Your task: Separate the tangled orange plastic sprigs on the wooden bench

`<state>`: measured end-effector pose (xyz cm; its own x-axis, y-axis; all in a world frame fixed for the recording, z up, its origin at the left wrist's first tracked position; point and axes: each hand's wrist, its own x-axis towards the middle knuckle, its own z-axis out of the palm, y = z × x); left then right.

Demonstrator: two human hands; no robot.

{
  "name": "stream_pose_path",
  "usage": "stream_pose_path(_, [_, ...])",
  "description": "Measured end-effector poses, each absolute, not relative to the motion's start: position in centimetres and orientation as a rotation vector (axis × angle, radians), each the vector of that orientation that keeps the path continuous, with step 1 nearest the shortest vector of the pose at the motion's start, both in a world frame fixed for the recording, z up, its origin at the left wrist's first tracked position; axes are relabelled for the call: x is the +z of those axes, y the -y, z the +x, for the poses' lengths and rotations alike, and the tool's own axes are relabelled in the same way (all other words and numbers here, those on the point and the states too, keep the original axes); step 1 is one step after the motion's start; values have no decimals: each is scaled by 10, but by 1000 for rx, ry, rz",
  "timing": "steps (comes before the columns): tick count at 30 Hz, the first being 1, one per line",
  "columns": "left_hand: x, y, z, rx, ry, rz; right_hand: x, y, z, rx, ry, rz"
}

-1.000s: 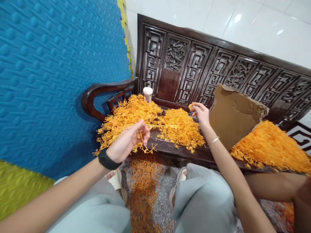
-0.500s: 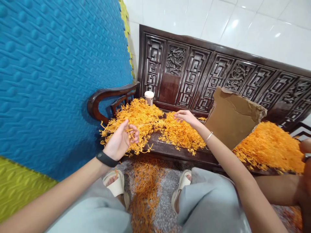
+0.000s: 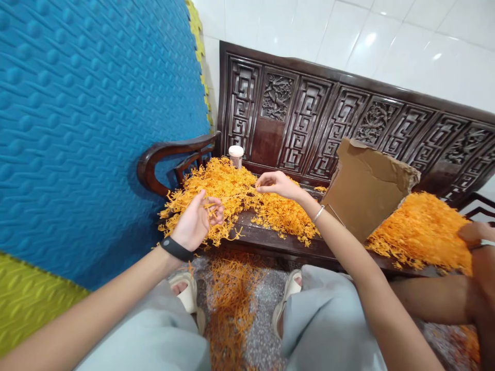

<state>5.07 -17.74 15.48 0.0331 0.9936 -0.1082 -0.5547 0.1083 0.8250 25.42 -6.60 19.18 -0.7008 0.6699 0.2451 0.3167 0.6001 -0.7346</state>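
Observation:
My left hand (image 3: 195,219), a black band on its wrist, is palm up with fingers curled around an orange branched piece (image 3: 211,208). It hovers in front of the left heap of orange stringy pieces (image 3: 220,178) on the dark wooden bench. To its right, my right hand (image 3: 276,184) is palm down, thumb and fingertips pinched together beside that heap. A bit of orange shows at those fingertips, but its shape is too small to make out. Below the right wrist lies a middle heap of the same pieces (image 3: 276,214).
A white-lidded tub (image 3: 235,156) stands at the back of the left heap. A cardboard sheet (image 3: 367,188) leans between the middle heap and a large right heap (image 3: 429,232), where another person's hand (image 3: 474,233) rests. Orange strands (image 3: 232,299) litter the floor between my feet.
My right hand has moved left from above the middle heap towards my left hand, and its fingers have closed into a pinch. My left hand stays almost in place. The other person's hand has shifted left.

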Motion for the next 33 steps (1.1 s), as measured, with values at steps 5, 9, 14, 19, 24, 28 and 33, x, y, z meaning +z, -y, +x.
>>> stream_pose_path(5, [154, 179, 57, 1281, -828, 668, 182, 55, 256, 751, 2302, -819])
stream_pose_path(9, [154, 180, 64, 1245, -819, 664, 172, 49, 256, 576, 2318, -883])
stream_pose_path(14, [156, 183, 77, 1174, -806, 684, 159, 39, 257, 301, 2453, -961])
stream_pose_path(19, [152, 179, 89, 1176, -816, 670, 154, 32, 260, 46, 2462, -1000])
stream_pose_path(24, [152, 166, 100, 1231, -841, 646, 152, 26, 259, -70, 2381, -1041])
stream_pose_path(28, [156, 169, 110, 1287, -899, 631, 150, 18, 257, -104, 2341, -1023])
stream_pose_path(33, [161, 204, 116, 1240, -1072, 671, 155, -12, 310, -136, 1989, -1363])
